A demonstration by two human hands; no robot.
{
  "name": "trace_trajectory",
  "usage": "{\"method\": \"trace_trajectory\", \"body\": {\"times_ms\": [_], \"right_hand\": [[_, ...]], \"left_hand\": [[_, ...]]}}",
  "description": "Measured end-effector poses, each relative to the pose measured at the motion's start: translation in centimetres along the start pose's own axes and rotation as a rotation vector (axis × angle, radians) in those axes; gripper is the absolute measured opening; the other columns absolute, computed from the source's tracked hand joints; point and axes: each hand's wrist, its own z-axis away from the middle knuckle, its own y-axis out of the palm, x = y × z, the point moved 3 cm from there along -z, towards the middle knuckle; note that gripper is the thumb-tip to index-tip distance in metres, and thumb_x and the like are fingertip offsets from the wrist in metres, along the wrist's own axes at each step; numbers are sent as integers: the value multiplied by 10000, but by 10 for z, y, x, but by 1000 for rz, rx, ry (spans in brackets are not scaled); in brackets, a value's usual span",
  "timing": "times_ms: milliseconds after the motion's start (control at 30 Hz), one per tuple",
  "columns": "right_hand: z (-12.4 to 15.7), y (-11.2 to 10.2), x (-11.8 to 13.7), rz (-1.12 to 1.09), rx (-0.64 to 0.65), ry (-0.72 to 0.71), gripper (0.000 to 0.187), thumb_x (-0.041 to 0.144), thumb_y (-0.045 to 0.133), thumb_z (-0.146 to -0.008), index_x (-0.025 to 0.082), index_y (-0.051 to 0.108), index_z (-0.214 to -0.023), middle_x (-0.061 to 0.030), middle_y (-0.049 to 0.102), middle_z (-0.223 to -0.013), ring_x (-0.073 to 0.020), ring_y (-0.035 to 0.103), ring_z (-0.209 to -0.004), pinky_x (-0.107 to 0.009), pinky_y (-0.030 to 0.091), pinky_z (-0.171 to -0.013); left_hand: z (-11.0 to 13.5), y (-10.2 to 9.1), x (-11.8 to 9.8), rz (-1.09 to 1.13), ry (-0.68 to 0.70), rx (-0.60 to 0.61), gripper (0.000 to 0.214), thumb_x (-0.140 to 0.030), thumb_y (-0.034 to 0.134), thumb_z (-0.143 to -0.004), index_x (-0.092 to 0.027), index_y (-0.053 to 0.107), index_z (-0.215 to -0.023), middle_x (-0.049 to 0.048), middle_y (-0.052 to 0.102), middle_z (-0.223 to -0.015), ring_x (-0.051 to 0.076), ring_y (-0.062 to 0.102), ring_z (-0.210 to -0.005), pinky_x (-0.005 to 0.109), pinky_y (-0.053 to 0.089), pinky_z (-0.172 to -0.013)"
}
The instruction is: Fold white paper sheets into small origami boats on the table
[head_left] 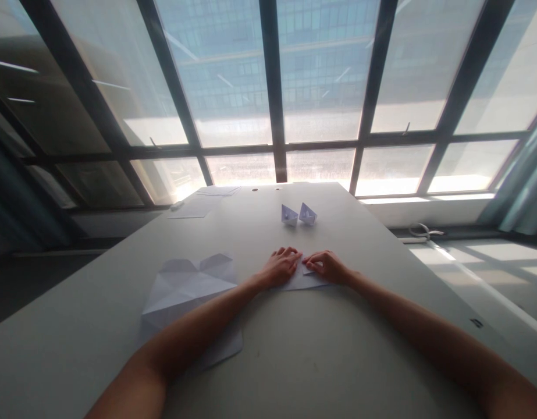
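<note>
Got left hand [283, 266] palm-down, fingers spread, on the paper [305, 281], well in from both side edges of the table [303, 361]; right hand [324, 266] bunched on its flap [308, 270], can't tell if pinching. Could crease crooked from uneven pressure or a slipping flap. Could snag the creased sheet [187, 285], toward the left edge, with the left forearm [202, 320]. White tabletop; two boats [289, 216] toward far edge, loose sheets [192, 208] by far left corner. Bright windows [320, 75] past far edge, curtains [527, 186] either side; possible glare hiding fold lines.

Hazy, glaring backlight through the windows [233, 75]
</note>
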Motion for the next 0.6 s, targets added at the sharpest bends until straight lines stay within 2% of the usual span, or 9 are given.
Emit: {"method": "trace_trajectory", "body": {"times_ms": [67,133,267,367,467,600], "right_hand": [[-1,2,0,9,23,-60,281,379,535,-939,252,776,-1008,-39,754,-1098,-243,695,-1010,-379,504,-958],[-2,5,-2,88,41,-62,311,362,530,-939,247,732,-1145,-55,709,-1216,-238,642,-1136,-377,454,-1031],[-5,8,-10,322,110,122,623,486,545,-921,187,478,-1464,-140,435,-1525,-286,363,-1425,-471,263,-1172],[-4,8,-14,397,179,247,773,625,481,-916,157,375,-1522,-168,294,-1594,-303,201,-1492,-527,151,-1196],[-3,8,-14,430,229,274,738,625,415,-944,181,358,-1532,-165,244,-1613,-296,146,-1506,-550,107,-1193],[1,5,-19,481,229,366,557,416,291,-1020,262,301,-1555,-136,165,-1639,-293,119,-1511,-619,88,-1165]], "left_hand": [[1,0,-1,-22,12,39,453,-401,363,-1002,-320,455,-1438,40,509,-1432,283,449,-1269,455,393,-1038],[2,0,-1,-25,20,66,500,-449,338,-1004,-325,395,-1485,26,452,-1502,297,406,-1314,476,372,-1057],[2,1,-1,-7,33,95,555,-474,325,-1003,-312,325,-1534,0,358,-1581,307,371,-1357,492,332,-1094],[2,2,-3,38,117,130,564,-475,275,-1023,-280,299,-1552,16,317,-1602,278,315,-1429,465,256,-1157],[2,4,-5,85,196,197,604,-510,209,-1038,-246,209,-1581,41,213,-1635,246,210,-1495,437,149,-1207],[3,9,-3,75,191,240,651,-557,188,-1034,-230,136,-1593,65,142,-1645,241,136,-1515,449,108,-1215]]}}
